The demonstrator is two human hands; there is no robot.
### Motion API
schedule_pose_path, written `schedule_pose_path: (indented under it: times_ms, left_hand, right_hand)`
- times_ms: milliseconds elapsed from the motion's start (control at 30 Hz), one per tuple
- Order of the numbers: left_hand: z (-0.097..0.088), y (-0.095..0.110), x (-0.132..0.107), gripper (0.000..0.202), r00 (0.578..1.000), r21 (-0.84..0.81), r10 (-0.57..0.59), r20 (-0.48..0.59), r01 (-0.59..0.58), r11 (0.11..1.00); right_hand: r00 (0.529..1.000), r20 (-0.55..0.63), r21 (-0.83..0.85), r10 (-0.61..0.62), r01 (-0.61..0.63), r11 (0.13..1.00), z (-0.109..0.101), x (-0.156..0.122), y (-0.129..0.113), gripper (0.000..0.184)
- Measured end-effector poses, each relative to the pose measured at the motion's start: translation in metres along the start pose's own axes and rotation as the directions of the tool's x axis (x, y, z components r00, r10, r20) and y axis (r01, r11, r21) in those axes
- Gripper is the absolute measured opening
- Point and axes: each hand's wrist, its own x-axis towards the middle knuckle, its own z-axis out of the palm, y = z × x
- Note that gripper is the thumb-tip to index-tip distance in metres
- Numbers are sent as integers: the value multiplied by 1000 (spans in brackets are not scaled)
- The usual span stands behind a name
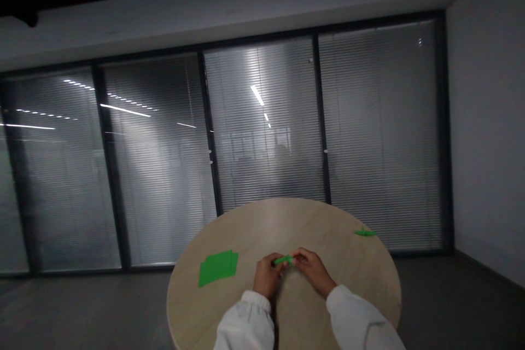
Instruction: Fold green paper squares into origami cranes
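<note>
Between my two hands is a small piece of folded green paper (282, 260), held just above the middle of the table. My left hand (267, 274) grips its left end, fingers closed round it. At the right end, the fingertips of my right hand (310, 268) pinch the same paper. The exact shape of the folds is too small and partly covered by fingers. To the left of my hands lies a loose stack of flat green paper sheets (217, 268). A folded green paper boat (365, 232) sits near the table's right far edge.
The round wooden table (287, 219) reaches out in front of me. Beyond it stands a glass partition with blinds (266, 175) in dark frames. A plain wall (484, 147) is on the right, and grey floor (102, 311) surrounds the table.
</note>
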Motion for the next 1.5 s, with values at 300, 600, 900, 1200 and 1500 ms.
schedule_pose_path:
  times_ms: [300,600,900,1200,1500]
  left_hand:
    - [-1,8,-3,34,984,-270,-171,55,179,946]
    - [4,-4,0,38,974,-328,-175,146,214,920]
    - [4,-7,0,28,964,-410,-168,205,241,880]
    - [-2,-3,-2,26,944,-483,-279,173,329,811]
    - [-5,0,-2,47,974,-501,-209,84,222,836]
  right_hand:
    - [994,-37,-243,-105,93,966,3,-4,-7,19]
    - [980,-22,-383,-195,172,907,3,-7,-13,13]
    - [961,50,-514,-271,257,818,3,-11,-22,12]
    - [939,147,-473,-312,344,811,3,-15,-23,24]
    - [942,98,-392,-320,333,858,6,-17,-32,30]
